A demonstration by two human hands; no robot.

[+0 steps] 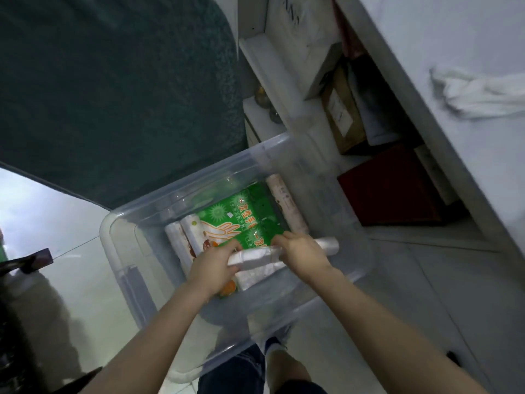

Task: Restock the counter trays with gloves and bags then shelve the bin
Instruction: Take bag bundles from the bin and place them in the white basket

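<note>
A clear plastic bin [119,245] sits on the floor below me. Inside lie green packs of disposable gloves [241,220], white bag rolls [184,237] at the left, and another roll [287,206] along the right wall. Both hands reach into the bin. My left hand [213,265] and my right hand [301,251] each grip one end of a white roll of plastic bags [255,257], held level just above the packs.
A dark green chair or cushion [113,95] rises behind the bin. Open white shelves [312,109] at the right hold cardboard boxes [341,115] and a dark red box [392,189]. A white countertop [468,137] with a crumpled white cloth [483,95] runs along the right.
</note>
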